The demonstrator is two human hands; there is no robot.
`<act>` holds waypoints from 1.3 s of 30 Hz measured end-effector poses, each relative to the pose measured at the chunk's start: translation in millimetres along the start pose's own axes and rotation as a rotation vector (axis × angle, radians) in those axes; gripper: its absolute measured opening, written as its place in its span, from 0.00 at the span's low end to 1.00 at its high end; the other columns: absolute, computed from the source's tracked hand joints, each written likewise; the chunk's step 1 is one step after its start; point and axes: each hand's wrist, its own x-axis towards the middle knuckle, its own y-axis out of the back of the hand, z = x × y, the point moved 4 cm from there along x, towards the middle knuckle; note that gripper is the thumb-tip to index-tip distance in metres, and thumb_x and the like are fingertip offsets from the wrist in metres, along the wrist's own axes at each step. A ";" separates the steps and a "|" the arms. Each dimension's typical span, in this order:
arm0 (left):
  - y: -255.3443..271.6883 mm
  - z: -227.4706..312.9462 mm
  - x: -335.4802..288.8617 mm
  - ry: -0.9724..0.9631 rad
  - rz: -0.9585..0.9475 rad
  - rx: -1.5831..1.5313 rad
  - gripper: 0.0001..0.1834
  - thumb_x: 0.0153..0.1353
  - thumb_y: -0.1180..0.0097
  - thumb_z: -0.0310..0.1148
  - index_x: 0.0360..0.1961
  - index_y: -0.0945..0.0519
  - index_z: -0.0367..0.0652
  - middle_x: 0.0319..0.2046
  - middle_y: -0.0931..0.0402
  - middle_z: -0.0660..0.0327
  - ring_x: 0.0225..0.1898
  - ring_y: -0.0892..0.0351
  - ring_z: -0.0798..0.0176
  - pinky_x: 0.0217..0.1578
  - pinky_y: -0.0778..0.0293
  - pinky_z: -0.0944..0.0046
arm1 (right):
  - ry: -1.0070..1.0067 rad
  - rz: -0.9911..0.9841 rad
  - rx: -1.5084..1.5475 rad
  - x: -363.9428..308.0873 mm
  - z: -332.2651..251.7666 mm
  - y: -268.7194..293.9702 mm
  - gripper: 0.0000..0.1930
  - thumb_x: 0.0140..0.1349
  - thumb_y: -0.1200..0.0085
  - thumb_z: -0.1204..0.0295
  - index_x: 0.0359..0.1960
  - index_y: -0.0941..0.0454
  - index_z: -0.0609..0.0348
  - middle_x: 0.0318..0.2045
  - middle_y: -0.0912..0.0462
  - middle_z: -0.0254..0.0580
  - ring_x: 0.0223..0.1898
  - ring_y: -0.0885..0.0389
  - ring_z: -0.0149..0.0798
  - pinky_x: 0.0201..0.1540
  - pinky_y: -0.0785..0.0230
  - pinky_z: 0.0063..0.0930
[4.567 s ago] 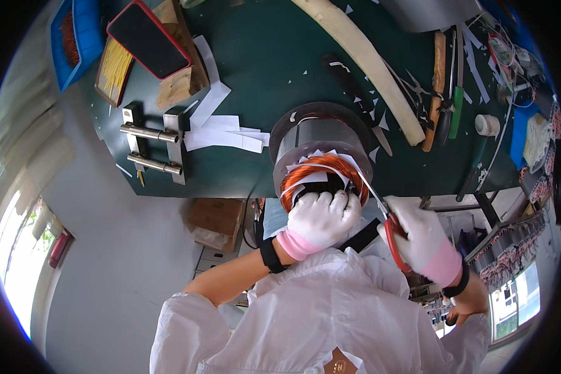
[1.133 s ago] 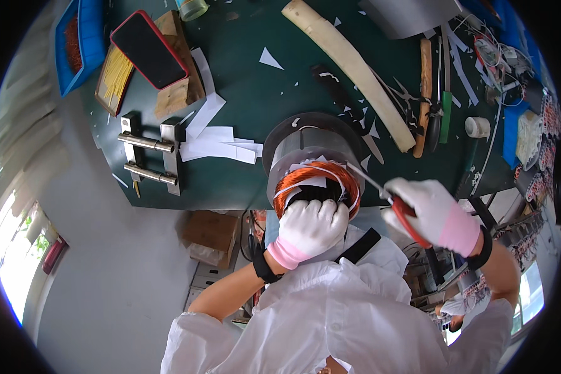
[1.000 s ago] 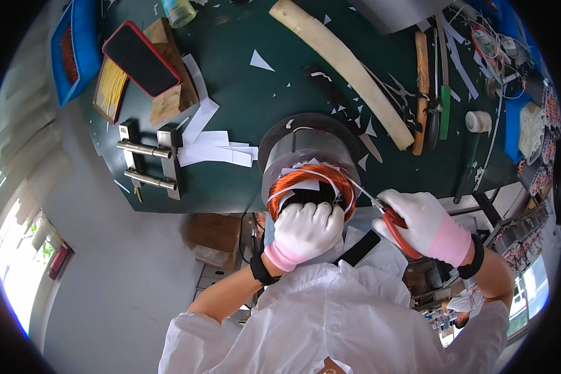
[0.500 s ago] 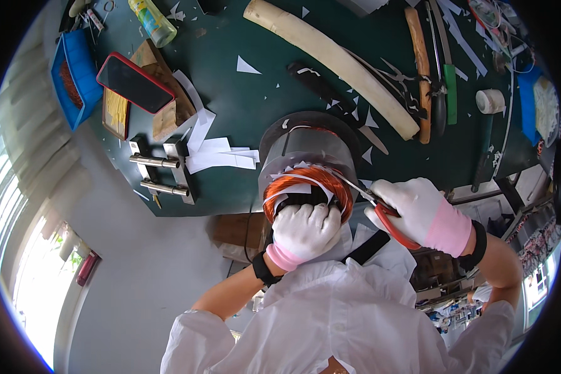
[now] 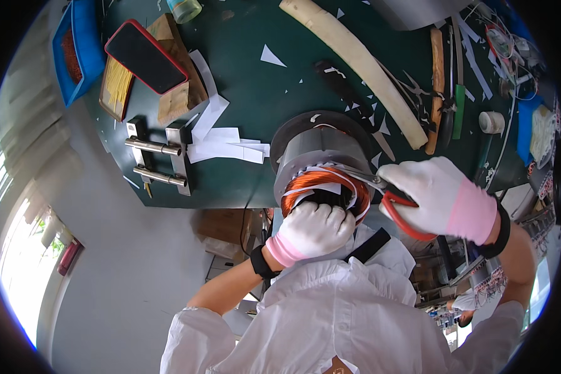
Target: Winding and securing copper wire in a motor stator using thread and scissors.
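Observation:
In front of me a grey cylindrical motor stator (image 5: 326, 148) lies with its copper winding (image 5: 305, 181) facing me. White insulation paper strips (image 5: 328, 187) line the winding's ring. My left hand (image 5: 318, 228), in a white glove with a pink cuff, is closed over the near edge of the stator's opening; its fingertips are hidden inside. My right hand (image 5: 427, 193), gloved alike, is closed round red-handled scissors (image 5: 400, 215). Their metal blades reach left to the upper right of the winding, against the paper edge.
The green table (image 5: 243, 68) carries cut paper strips (image 5: 224, 146), a metal bracket with two rods (image 5: 159, 149), a red-cased phone (image 5: 146, 56) on a wooden block, a long pale curved bar (image 5: 355, 71), a knife (image 5: 380, 143) and a white tape roll (image 5: 492, 123). Blue bins flank both sides.
My view has shifted, so the table items sit differently in it. The scissors have moved up along the winding's edge, and my right hand with them. My left hand keeps its place at the opening.

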 end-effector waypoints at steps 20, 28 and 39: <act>5.6 -5.8 -1.7 -0.203 -0.010 -0.019 0.11 0.41 0.43 0.33 0.29 0.23 0.44 0.26 0.27 0.64 0.26 0.26 0.64 0.27 0.31 0.66 | -0.108 0.060 0.098 -13.1 2.6 -10.5 0.13 0.56 0.42 0.65 0.37 0.26 0.60 0.23 0.22 0.52 0.25 0.21 0.54 0.28 0.29 0.41; 6.7 5.5 4.9 0.247 0.118 0.016 0.18 0.43 0.39 0.36 0.37 0.24 0.41 0.32 0.28 0.59 0.30 0.27 0.58 0.31 0.32 0.59 | -0.137 0.182 0.270 -32.5 1.6 -44.0 0.13 0.56 0.41 0.67 0.38 0.28 0.61 0.26 0.23 0.52 0.28 0.22 0.54 0.30 0.30 0.40; 4.3 16.3 10.3 0.280 0.179 0.047 0.12 0.46 0.41 0.32 0.32 0.26 0.41 0.25 0.29 0.60 0.25 0.28 0.60 0.27 0.34 0.61 | -0.150 0.410 0.134 -58.6 -20.2 -56.1 0.21 0.52 0.39 0.69 0.48 0.30 0.59 0.30 0.23 0.47 0.26 0.22 0.53 0.28 0.28 0.40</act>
